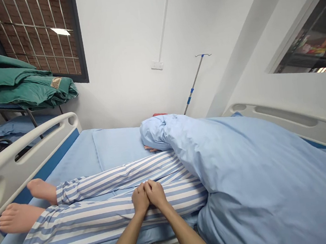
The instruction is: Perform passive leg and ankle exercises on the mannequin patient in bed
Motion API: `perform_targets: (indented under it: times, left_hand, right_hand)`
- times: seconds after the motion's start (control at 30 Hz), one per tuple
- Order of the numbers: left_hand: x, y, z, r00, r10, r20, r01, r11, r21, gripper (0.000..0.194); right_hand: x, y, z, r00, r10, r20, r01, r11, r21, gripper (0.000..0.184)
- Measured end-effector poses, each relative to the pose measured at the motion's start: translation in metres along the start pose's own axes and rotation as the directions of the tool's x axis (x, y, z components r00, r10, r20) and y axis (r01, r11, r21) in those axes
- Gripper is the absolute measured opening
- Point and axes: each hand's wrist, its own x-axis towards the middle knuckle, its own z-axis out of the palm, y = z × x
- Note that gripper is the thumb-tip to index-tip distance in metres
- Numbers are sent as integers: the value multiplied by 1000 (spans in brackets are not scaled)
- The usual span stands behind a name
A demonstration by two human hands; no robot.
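**Two hands resting on a striped trouser leg**

The blue-and-white striped trousers (112,219) lie on a hospital bed, and both hands rest on the nearer leg. The left hand (140,199) and right hand (156,194) sit side by side and touch each other. Their fingers (149,188) are held narrow and close together, lying on the cloth and grasping nothing (no fold of fabric is pinched up). Both forearms (127,241) reach forward from the bottom of the view.

The lying figure's two bare feet (18,217) point toward the left bed rail (14,168). A pale blue quilt (255,174) covers the upper body, with a few fingers (150,149) showing beneath its edge. Beyond stand an IV pole (195,82) and, at left, folded green quilts (6,82) beneath a grilled window (33,35).
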Motion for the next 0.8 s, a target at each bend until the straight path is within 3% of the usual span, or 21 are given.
perform_targets:
  times: [0.1,0.37,0.47,0.6,0.8]
  left_hand:
    - [-1,1,0,1000,11,19,-11,1000,18,26]
    - [-1,2,4,1000,7,18,-6,1000,-10,27]
    - [4,3,4,1000,-10,-18,7,987,-160,27]
    - [22,18,4,992,-114,-51,72,857,-510,31]
    - [23,40,17,987,-131,-97,49,803,-594,31]
  right_hand:
    - [-1,2,-6,998,-42,42,44,998,-53,35]
    - [-7,13,7,997,25,-74,-18,996,88,40]
    - [-6,14,4,995,46,-90,-31,987,161,39]
    - [-3,16,1,990,72,-123,-37,963,265,39]
    - [-1,22,-2,975,146,-165,-62,901,429,36]
